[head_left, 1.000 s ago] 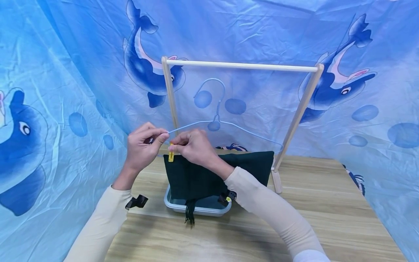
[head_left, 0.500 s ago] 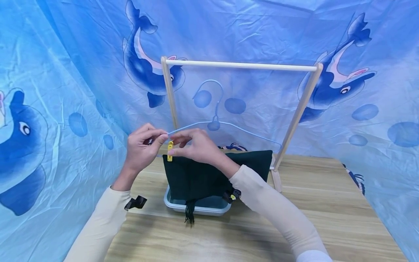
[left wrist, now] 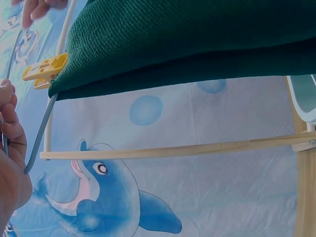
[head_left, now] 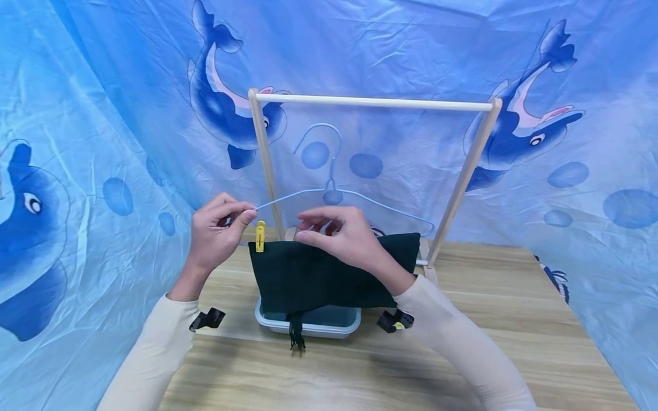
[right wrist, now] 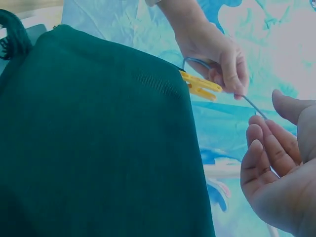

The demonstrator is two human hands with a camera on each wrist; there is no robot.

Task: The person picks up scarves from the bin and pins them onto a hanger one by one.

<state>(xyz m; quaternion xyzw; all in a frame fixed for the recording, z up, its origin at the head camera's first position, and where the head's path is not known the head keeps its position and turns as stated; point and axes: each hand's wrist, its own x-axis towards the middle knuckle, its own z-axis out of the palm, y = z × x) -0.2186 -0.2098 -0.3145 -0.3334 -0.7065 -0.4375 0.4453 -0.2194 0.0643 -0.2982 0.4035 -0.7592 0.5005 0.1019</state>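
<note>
My left hand (head_left: 216,237) pinches the left arm of a light blue wire clothes hanger (head_left: 330,184). A folded dark green scarf (head_left: 319,279) with a fringe hangs over the hanger's lower bar. A yellow clothespin (head_left: 260,237) clips the scarf's left top corner to that bar; in the left wrist view, the clothespin (left wrist: 47,68) straddles the cloth edge. To the right of it, my right hand (head_left: 346,234) hovers in front of the hanger, holding nothing. Its thumb and fingers are apart in the right wrist view, away from the clothespin (right wrist: 201,88).
A wooden rack with a white top rail (head_left: 375,103) stands behind the hanger. Under the scarf, a pale blue-white tub (head_left: 329,330) sits on the wood-grain table (head_left: 288,377). A blue dolphin-print curtain (head_left: 411,51) surrounds the table at the back and sides.
My right hand has let go of the yellow clothespin and moved right. The clothespin stays on the scarf's corner. My left hand keeps its pinch, and the hanger shifts slightly left in view.
</note>
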